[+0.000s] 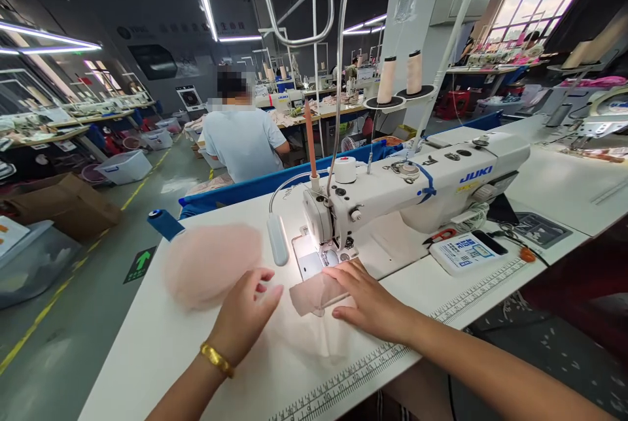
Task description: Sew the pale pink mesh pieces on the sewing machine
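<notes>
On a sheer pink fabric piece (308,295), the right grip (366,300) rests spread, pinching nothing; the left grip (248,313), half curled, looks empty. Best press lightly, fabric flat on the white surface (142,359), fingertips clear of the white metal sewing machine (387,189).

Along the far edge of the table (147,355) stands the sewing machine (417,176). A spool (167,224) sits at the far left corner, a cloth heap (210,264) before it near the left edge. Before the sewing machine's left end lies a cloth piece (310,295), the right hand (366,298) on its right side. A ruler (338,385) runs along the near edge; behind its right end lies a box (455,257).
</notes>
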The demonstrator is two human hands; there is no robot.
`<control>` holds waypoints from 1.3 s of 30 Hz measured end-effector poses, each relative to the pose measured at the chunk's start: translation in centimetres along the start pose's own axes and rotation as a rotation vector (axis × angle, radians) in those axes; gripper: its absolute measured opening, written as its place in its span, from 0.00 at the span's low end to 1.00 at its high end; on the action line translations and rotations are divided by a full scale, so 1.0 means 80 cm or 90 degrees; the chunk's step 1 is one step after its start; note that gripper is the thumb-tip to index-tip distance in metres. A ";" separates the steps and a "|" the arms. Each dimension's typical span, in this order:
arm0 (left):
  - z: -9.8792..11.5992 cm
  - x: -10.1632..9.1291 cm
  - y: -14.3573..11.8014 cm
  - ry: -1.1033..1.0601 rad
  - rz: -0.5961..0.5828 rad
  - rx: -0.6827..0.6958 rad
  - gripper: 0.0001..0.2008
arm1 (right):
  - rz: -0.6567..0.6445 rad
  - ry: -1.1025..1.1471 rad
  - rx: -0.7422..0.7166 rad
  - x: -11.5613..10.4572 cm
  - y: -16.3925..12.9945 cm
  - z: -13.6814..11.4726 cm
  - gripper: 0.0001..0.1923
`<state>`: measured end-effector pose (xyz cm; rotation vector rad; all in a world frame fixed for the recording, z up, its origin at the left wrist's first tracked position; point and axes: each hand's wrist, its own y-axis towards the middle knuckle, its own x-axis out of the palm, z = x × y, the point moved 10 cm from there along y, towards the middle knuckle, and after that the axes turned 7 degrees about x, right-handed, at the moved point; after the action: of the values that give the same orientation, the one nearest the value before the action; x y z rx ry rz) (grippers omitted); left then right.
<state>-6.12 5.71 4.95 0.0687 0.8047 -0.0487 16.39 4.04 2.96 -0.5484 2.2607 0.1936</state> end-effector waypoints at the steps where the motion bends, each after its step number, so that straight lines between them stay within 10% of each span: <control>1: 0.016 0.012 0.009 0.040 -0.020 0.047 0.24 | -0.006 -0.002 -0.002 0.001 0.000 -0.002 0.36; 9: 0.065 0.116 0.045 0.137 -0.152 0.179 0.10 | -0.089 0.001 -0.066 -0.015 -0.010 0.009 0.48; 13: 0.068 0.113 0.035 -0.002 -0.132 0.207 0.11 | -0.103 -0.015 -0.035 -0.029 0.008 0.021 0.42; 18: 0.053 0.115 0.029 -0.188 -0.133 0.139 0.09 | -0.061 0.132 0.011 -0.015 0.044 0.023 0.03; 39: 0.053 0.118 0.029 -0.202 -0.102 0.126 0.16 | 0.086 0.183 -0.049 -0.021 0.039 0.020 0.06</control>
<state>3.66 7.55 1.18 0.1792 0.4847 -0.2839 17.09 7.83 3.03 -0.4896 2.5819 0.2854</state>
